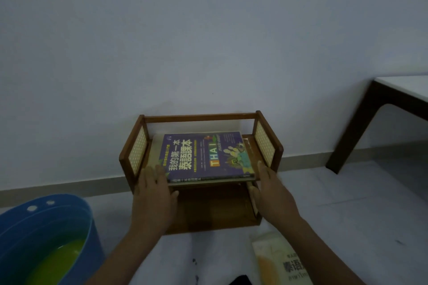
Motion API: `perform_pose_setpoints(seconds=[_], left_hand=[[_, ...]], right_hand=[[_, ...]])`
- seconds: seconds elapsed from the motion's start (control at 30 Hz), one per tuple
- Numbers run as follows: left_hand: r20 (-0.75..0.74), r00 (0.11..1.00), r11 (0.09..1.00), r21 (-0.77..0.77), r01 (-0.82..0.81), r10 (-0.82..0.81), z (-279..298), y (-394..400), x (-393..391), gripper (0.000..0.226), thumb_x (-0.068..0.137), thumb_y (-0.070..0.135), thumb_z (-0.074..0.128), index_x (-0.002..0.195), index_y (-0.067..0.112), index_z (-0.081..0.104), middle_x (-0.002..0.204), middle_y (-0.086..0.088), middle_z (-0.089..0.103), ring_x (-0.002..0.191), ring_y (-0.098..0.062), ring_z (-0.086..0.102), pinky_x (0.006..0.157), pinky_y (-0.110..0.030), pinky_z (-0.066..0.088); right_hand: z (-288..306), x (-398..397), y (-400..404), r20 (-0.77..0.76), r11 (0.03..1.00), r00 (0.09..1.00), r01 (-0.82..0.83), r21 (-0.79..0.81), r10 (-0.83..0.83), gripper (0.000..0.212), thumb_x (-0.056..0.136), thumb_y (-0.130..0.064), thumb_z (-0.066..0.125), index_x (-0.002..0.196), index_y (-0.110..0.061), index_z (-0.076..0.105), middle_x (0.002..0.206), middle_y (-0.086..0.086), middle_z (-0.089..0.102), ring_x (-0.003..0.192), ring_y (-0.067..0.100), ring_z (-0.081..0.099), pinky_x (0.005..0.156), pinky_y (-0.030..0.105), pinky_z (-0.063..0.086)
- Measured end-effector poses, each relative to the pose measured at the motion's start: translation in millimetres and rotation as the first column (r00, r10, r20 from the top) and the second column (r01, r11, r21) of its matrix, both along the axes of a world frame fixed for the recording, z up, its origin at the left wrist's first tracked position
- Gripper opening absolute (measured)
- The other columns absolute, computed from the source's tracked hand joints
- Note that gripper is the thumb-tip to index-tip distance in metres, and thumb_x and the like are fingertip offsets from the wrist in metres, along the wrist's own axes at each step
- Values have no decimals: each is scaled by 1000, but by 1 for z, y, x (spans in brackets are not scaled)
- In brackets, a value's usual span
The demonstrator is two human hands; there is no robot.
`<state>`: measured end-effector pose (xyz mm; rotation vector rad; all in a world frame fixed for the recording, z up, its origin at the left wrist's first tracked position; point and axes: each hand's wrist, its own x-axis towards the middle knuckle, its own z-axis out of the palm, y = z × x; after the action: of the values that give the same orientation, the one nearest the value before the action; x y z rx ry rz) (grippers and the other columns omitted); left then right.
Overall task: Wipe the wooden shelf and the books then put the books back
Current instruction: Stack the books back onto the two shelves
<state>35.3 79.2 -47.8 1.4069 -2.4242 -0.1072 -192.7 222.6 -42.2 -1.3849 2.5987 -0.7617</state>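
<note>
Blue bucket (76, 217) holds green liquid (62, 259); straight fingers (159, 170) flank shelf's (201, 118) books (203, 157).

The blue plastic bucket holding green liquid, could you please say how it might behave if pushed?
The blue plastic bucket probably feels heavy, since the green liquid fills its visible bottom. A quick shove would likely slosh it; tipping seems unlikely.

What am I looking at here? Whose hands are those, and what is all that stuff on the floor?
There is only one picture, taken by a camera worn on a person's head, looking down. The left hand and the right hand, fingers straight, are at the two ends of a stack of books with a purple book on top, lying on a small wooden shelf by the wall. On the floor are a blue bucket with green liquid and a pale book.
</note>
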Motion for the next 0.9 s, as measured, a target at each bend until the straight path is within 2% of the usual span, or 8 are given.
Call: perform_pose_setpoints(seconds=[0.13,0.3,0.43,0.53,0.63,0.7,0.8,0.9], left_hand=[[-108,968,972,-89,217,-226,-22,60,-25,64,85,28,64,140,1,43,141,-20,47,130,-38,44,104,-48,42],[-130,953,786,541,298,-272,-87,120,-79,67,98,33,44,152,11,10,157,-2,20,144,-20,21,116,-27,24],[-100,994,580,808,106,-42,-131,159,-129,53,99,27,43,145,5,28,149,-12,35,135,-23,38,108,-28,33],[-75,989,408,913,18,126,-153,182,-156,43,94,23,46,132,2,44,129,-13,52,106,-23,53,91,-32,49],[-65,934,221,975,-15,351,-167,193,-168,42,92,13,47,132,-3,42,114,-13,56,88,-20,51,62,-28,46],[-44,879,120,993,-16,475,-175,190,-171,35,91,8,47,124,-3,49,97,-13,58,83,-25,54,61,-30,49],[-10,838,14,1000,3,546,-181,185,-172,29,86,11,55,113,0,57,100,-19,63,91,-35,61,78,-47,57],[-21,849,-30,999,43,527,-184,184,-170,27,83,14,65,108,2,61,100,-19,67,91,-36,64,76,-45,58]], right_hand=[[-31,-13,64,133,995,987,97,-9,-95,54,99,-27,41,149,-17,22,149,2,35,128,13,41,102,27,35],[-101,-46,125,240,925,925,214,313,-295,44,98,-26,42,140,-14,36,135,7,49,120,22,50,96,32,42],[-153,-72,157,285,874,874,257,413,-392,22,90,-23,47,111,-15,51,108,8,61,91,22,60,80,35,52],[-182,-83,171,284,847,859,269,458,-427,25,90,-26,47,110,-13,50,110,9,56,95,24,57,82,36,51],[-204,-95,178,308,819,820,297,491,-482,39,91,-35,51,121,-11,46,117,12,51,104,27,55,86,36,48],[-220,-102,181,414,815,742,305,492,-527,52,89,-42,57,125,-7,44,120,13,55,106,27,58,87,35,49],[-230,-112,185,634,841,554,318,439,-540,61,75,-45,73,116,-4,54,111,10,65,97,25,66,81,35,54],[-221,-116,193,867,911,306,260,321,-392,55,60,-28,83,104,0,68,96,16,74,84,31,72,83,47,58]])
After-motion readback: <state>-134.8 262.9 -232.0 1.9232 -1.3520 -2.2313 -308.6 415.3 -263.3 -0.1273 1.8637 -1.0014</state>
